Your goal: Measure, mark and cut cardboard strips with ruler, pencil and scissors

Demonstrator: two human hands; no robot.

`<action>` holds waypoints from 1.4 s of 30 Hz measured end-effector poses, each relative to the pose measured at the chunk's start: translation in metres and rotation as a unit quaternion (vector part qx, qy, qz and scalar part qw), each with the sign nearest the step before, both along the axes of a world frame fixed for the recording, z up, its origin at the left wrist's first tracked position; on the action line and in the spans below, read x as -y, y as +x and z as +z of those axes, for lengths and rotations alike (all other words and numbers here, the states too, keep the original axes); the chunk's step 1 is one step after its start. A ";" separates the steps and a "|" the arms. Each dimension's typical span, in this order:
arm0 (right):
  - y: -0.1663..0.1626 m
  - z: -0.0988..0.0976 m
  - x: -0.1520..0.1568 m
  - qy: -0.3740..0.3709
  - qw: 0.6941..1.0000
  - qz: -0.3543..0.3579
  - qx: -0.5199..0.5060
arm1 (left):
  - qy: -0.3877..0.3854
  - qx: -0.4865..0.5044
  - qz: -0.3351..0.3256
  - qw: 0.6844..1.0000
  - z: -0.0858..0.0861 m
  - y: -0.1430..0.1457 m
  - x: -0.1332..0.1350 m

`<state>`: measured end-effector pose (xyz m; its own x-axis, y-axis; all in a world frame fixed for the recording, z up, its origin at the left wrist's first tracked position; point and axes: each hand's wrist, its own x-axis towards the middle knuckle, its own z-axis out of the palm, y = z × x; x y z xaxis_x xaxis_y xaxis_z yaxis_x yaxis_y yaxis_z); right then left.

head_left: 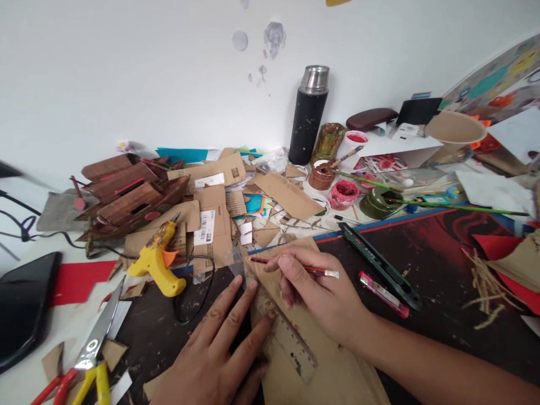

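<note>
A red and black pencil (320,271) is pinched in my right hand (314,287), its tip near the upper end of a clear plastic ruler (291,342). Beneath the ruler lies a piece of brown cardboard (333,360). My left hand (223,337) lies flat with fingers spread, its fingertips at the ruler's left edge and on the cardboard. Part of the cardboard is hidden under both hands.
A yellow glue gun (158,259) and scissors (95,343) lie left. A green box cutter (379,264) and a pink pen-like tool (383,294) are right. Behind stand brown model boats (135,191), cardboard scraps (287,194), paint jars (343,194) and a black flask (309,115).
</note>
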<state>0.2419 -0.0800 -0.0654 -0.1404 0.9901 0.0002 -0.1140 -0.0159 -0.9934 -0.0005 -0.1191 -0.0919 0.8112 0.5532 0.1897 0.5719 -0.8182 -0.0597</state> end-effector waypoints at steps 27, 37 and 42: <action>0.006 0.006 -0.014 0.014 0.994 0.021 0.102 | -0.023 0.032 0.008 0.999 -0.004 0.000 -0.001; 0.005 0.000 -0.012 0.096 0.980 0.047 0.166 | -0.025 0.034 0.011 0.999 -0.006 0.000 0.000; 0.004 0.000 -0.012 0.087 0.980 0.046 0.175 | -0.030 0.035 0.011 0.999 -0.003 0.000 0.001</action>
<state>0.2459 -0.0678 -0.0652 -0.2514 0.9623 0.1034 0.2290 0.1630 -0.9597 -0.0006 -0.1197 -0.0952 0.7843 0.5833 0.2113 0.5914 -0.8058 0.0296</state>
